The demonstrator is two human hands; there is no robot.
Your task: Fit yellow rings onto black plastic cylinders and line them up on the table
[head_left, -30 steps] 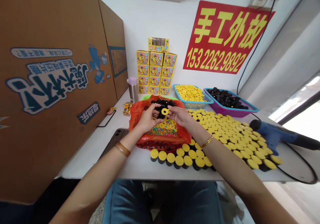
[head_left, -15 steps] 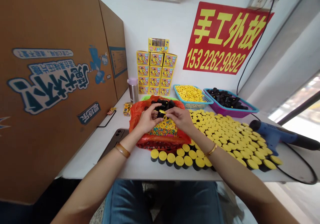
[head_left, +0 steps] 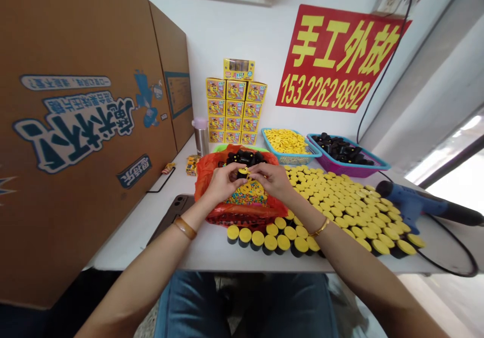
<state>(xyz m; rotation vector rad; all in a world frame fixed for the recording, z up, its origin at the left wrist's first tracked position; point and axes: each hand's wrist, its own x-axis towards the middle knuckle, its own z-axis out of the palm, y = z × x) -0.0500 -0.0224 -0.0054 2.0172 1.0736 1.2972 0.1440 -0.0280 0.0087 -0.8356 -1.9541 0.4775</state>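
Note:
Both hands meet above an orange plastic bag [head_left: 204, 187]. My left hand [head_left: 223, 183] pinches a small black cylinder [head_left: 242, 176], and a yellow plastic disc [head_left: 243, 171] sits on its top. My right hand [head_left: 270, 181] has its fingertips on that disc, and my fingers hide part of both pieces. A heap of loose black cylinders [head_left: 245, 158] lies just beyond my hands. Below them, a printed packet with colourful candy [head_left: 247, 196] lies on the bag.
Yellow-capped black cylinders [head_left: 333, 202] stand in close rows on the white table [head_left: 207, 252] to the right and front. Behind are a blue basket of yellow discs [head_left: 287, 141] and a purple basket of black pieces [head_left: 340, 151]. A blue glue gun [head_left: 408, 202] lies far right; a phone [head_left: 170, 217] lies left.
My hands have moved closer together. The yellow disc, held apart at first in my right fingers, now sits on the black cylinder.

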